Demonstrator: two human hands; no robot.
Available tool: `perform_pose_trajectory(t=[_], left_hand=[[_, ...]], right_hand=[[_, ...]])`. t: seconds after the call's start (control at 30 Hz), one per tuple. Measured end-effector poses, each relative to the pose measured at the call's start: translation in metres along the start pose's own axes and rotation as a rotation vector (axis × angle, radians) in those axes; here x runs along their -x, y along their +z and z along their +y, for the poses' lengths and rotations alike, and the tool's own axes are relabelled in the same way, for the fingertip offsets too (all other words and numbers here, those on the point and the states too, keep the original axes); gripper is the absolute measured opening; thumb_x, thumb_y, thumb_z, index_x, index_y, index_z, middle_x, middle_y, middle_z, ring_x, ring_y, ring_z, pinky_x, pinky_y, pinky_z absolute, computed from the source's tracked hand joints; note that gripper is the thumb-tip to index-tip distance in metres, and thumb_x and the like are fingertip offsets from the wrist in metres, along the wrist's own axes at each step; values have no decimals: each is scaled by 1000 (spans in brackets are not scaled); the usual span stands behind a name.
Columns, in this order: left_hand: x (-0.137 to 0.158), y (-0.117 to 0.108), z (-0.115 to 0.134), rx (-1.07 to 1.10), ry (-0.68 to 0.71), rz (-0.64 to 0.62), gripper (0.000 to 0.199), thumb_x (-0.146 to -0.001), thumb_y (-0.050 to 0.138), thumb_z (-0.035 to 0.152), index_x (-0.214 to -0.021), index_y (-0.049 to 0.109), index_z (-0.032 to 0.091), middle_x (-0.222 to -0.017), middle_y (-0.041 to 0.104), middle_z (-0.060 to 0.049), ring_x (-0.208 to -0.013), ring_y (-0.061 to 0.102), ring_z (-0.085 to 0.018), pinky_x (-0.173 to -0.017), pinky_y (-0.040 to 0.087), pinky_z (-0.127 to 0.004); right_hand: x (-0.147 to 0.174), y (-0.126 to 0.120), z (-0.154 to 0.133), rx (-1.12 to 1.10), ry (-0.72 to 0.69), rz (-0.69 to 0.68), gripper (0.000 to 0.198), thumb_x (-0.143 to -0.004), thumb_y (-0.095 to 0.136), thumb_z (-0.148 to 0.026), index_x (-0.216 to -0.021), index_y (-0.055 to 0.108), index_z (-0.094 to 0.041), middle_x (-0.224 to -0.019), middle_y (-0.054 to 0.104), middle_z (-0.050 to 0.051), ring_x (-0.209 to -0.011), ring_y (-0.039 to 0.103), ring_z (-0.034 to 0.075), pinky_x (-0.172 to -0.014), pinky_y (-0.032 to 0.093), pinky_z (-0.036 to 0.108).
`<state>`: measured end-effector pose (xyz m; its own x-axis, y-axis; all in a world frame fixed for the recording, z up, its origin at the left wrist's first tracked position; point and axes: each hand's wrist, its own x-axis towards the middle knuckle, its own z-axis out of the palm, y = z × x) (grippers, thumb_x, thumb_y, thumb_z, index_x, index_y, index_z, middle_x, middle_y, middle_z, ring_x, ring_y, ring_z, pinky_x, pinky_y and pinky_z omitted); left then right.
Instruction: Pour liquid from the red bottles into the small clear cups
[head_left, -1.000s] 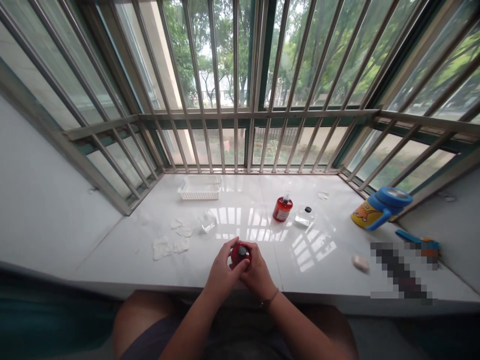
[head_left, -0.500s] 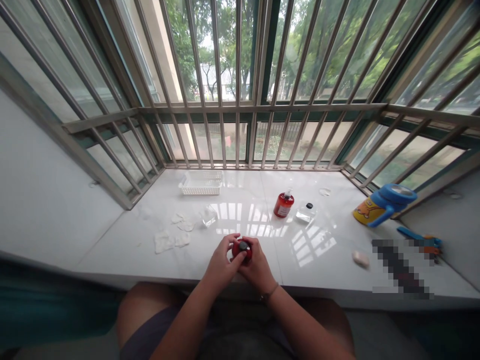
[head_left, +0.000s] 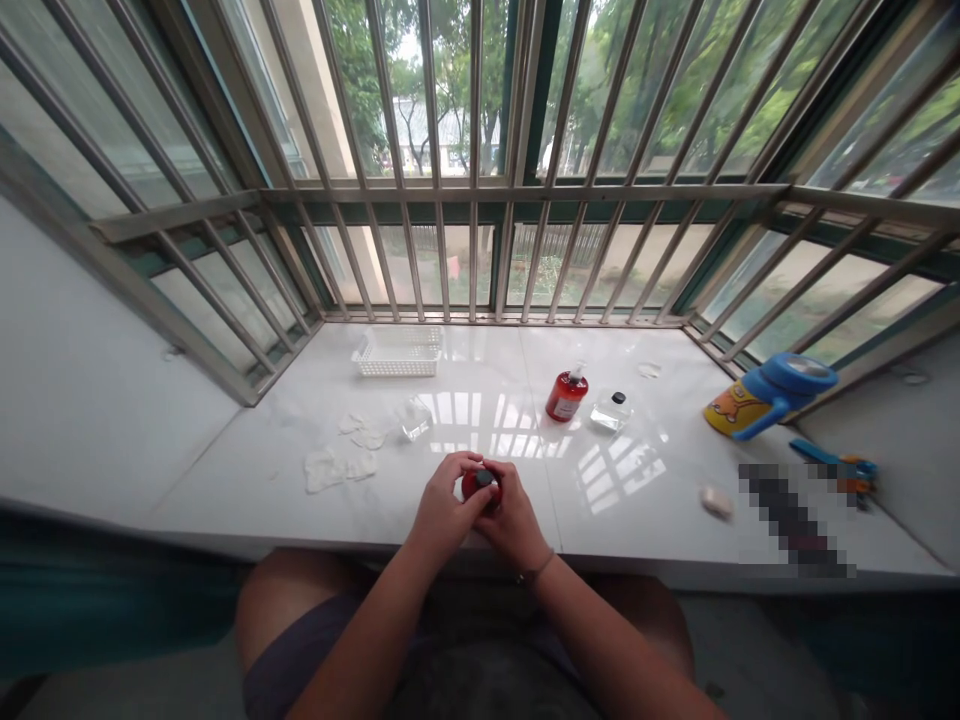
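Both my hands meet over the front edge of a white glossy sill (head_left: 645,520). My left hand (head_left: 442,512) and my right hand (head_left: 511,522) together grip a small red round bottle (head_left: 480,484) with a dark cap on top. My left thumb and fingers wrap its left side, and my right fingers hold its right side and underside. The bottle's lower part is hidden by my fingers.
A red pump bottle (head_left: 566,393) and a small clear bottle with a black cap (head_left: 611,410) stand mid-sill. A white basket (head_left: 397,352), a clear glass (head_left: 413,418) and white cotton pads (head_left: 339,462) lie left. A blue-lidded cup (head_left: 765,396) and a pale lump (head_left: 715,500) sit right. Window bars close the back.
The view has tipped slightly, so everything sits a little higher in frame. My hands keep their grip on the red bottle, with fingers shifting slightly around the cap.
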<state>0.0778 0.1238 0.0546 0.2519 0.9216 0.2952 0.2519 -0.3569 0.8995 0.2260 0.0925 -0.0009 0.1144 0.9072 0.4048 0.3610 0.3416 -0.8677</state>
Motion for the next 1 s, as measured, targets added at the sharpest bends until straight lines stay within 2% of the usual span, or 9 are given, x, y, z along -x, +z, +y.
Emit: perform_pose_trajectory(t=[0.13, 0.27, 0.37, 0.43, 0.53, 0.67, 0.83, 0.9, 1.0], left_hand=[[0, 3, 0, 23, -47, 43, 32, -82, 87, 30, -105, 65, 23, -121, 74, -8, -115, 72, -27, -106, 57, -47], [2, -5, 4, 6, 3, -92, 59, -87, 83, 28, -142, 59, 27, -144, 68, -11, -136, 64, -30, -116, 53, -51], [3, -12, 4, -50, 156, -184, 49, -98, 70, 24, -145, 61, 30, -145, 67, -10, -138, 62, -28, -117, 52, -50], [2, -14, 4, -95, 229, -163, 41, -99, 66, 20, -140, 66, 30, -136, 72, -9, -129, 66, -27, -113, 55, -49], [-1, -13, 6, -161, 251, -95, 35, -97, 70, 18, -130, 71, 29, -122, 76, -8, -118, 69, -27, -106, 58, -47], [-5, -10, 15, -176, 188, -4, 29, -87, 83, 23, -114, 74, 27, -112, 77, -6, -109, 71, -27, -98, 59, -44], [-2, -13, 21, -113, 16, 91, 33, -84, 88, 35, -113, 74, 26, -110, 79, -5, -105, 75, -25, -97, 59, -40], [-1, -21, 12, -95, -77, 132, 31, -87, 84, 44, -110, 75, 26, -106, 80, -4, -101, 76, -25, -95, 59, -38], [-1, -43, -15, -112, -253, 176, 37, -90, 76, 56, -109, 74, 25, -105, 82, -5, -98, 77, -25, -91, 59, -36]], right_hand=[[0, -1, -1, 14, 9, -3, 72, -74, 86, -23, -138, 52, -28, -125, 62, 8, -112, 68, 30, -98, 61, 49], [1, 1, 3, 31, 7, 7, 69, -77, 86, -27, -137, 51, -28, -123, 62, 8, -107, 68, 28, -95, 61, 49], [1, 3, 5, 26, 20, 17, 65, -79, 85, -31, -135, 51, -27, -119, 62, 7, -102, 67, 27, -91, 62, 46], [2, 3, 5, 20, 19, 15, 64, -78, 85, -29, -134, 52, -27, -118, 62, 6, -102, 67, 26, -90, 62, 45], [1, 3, 4, 19, -1, 15, 65, -76, 84, -25, -133, 52, -28, -118, 62, 6, -103, 67, 26, -91, 62, 45], [1, 2, 4, 34, -23, 20, 68, -76, 84, -22, -136, 52, -28, -121, 61, 7, -107, 68, 27, -94, 61, 45], [1, 0, 2, 27, -7, -1, 70, -77, 84, -25, -138, 51, -29, -125, 61, 8, -111, 68, 26, -97, 61, 44], [1, 0, 2, 44, 0, -6, 71, -78, 85, -28, -139, 50, -29, -126, 60, 8, -113, 68, 27, -99, 61, 45], [1, -1, 2, 75, -15, -5, 72, -80, 87, -33, -140, 49, -29, -128, 60, 9, -117, 66, 29, -104, 60, 49]])
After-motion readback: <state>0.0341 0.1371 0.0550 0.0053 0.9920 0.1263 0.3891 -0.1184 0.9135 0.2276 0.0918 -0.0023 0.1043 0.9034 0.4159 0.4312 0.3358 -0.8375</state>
